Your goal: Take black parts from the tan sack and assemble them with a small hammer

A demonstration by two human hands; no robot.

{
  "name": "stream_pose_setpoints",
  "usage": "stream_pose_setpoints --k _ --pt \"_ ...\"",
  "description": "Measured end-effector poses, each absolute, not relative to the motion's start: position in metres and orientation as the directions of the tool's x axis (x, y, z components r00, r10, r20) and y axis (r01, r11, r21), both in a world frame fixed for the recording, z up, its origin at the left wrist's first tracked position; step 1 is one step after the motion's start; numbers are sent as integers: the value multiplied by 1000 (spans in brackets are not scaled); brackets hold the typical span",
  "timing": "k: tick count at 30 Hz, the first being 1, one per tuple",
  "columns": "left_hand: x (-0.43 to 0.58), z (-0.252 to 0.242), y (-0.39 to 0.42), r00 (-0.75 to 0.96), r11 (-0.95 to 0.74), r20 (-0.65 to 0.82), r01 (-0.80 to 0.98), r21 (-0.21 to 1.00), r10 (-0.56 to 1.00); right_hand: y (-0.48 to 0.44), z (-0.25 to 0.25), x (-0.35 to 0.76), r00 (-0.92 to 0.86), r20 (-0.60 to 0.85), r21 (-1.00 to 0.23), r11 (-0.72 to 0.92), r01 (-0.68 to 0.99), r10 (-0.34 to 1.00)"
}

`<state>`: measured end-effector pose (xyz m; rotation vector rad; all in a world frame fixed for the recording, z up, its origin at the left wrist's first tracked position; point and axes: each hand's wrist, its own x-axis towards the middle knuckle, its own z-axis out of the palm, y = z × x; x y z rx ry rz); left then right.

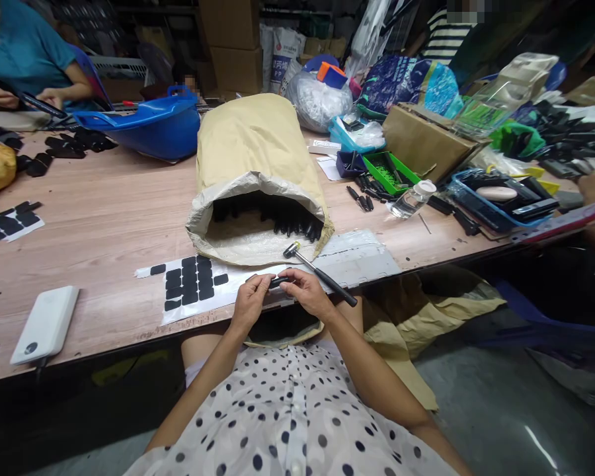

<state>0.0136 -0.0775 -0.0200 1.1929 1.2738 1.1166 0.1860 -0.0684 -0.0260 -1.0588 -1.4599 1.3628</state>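
Note:
My left hand (252, 296) and my right hand (303, 289) meet at the table's near edge, both pinched on a small black part (279, 281) held between them. Just beyond my right hand lies a small hammer (318, 271) with a black handle and a metal head. To the left, a white backing sheet (188, 305) carries several black adhesive pads (190, 281). Behind the hands a tan paper sack (254, 162) lies on its side with its mouth open toward me, black parts showing inside.
A white power bank (46, 322) lies near the front left edge. A blue plastic bin (146, 125) stands at the back left, where another person's hands (0, 98) work. Trays, a small clear bottle (412, 199), boxes and bags crowd the right side. A second sack (426, 311) hangs below the table edge.

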Motion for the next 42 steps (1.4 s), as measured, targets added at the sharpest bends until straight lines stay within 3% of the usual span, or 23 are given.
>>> stream_pose_setpoints --k 10,20,31,42 --pt "12 -21 -81 50 312 -308 -132 941 950 -66 -39 192 -288 -75 -983 -120 -142 955" --pt "12 -29 -83 7 243 -243 -80 967 970 -63 -51 190 -316 -49 -986 -96 -135 948" --pt "12 -40 -87 30 134 -133 -16 991 991 -67 -53 191 -293 47 -998 55 21 955" --pt "11 -44 -85 15 177 -177 -138 974 984 -65 -53 195 -297 82 -996 72 -43 951"
